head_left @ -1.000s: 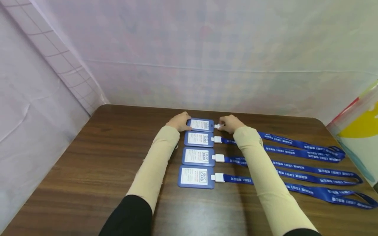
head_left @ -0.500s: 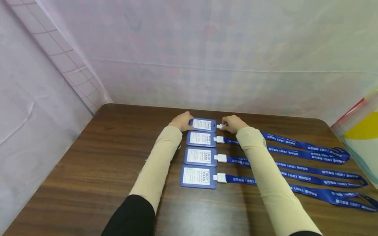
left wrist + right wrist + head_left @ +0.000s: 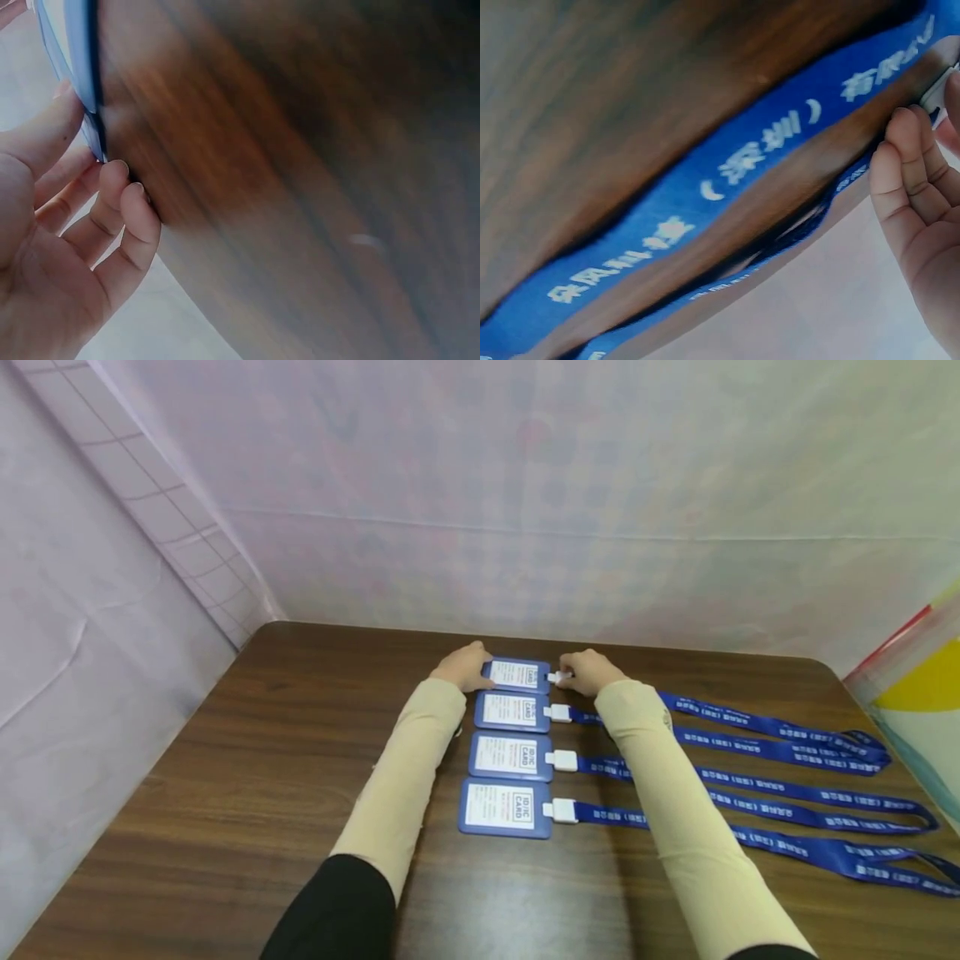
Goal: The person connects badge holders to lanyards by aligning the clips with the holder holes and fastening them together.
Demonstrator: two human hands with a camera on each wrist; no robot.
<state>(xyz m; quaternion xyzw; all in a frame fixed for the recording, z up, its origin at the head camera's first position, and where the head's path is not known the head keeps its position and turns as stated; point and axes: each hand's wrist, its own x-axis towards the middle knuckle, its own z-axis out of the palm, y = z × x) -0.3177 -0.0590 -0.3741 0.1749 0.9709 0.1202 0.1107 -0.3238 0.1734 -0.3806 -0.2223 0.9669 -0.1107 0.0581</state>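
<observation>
My left hand (image 3: 462, 668) pinches the left end of the farthest blue badge holder (image 3: 514, 674), which lies on the table with a white ID/IC card showing. In the left wrist view, the thumb is on top of the badge holder (image 3: 84, 52) and the other fingers are at its edge. My right hand (image 3: 590, 672) pinches a white lanyard clip (image 3: 557, 677), whose tip meets the holder's slotted right end. Whether it passes through the slot cannot be seen. From this clip's side a blue lanyard (image 3: 742, 154) with white lettering runs across the right wrist view.
Nearer me, several matching badge holders (image 3: 510, 756) lie in a column, each joined to a white clip (image 3: 564, 761). Their blue lanyards (image 3: 795, 810) stretch right, under my right forearm. A pale cloth wall (image 3: 525, 527) rises behind the wooden table (image 3: 247, 793).
My right hand has shifted slightly left, bringing the clip's tip from just beside the badge holder up to its edge. The left hand keeps its hold. The head view has also shifted a little.
</observation>
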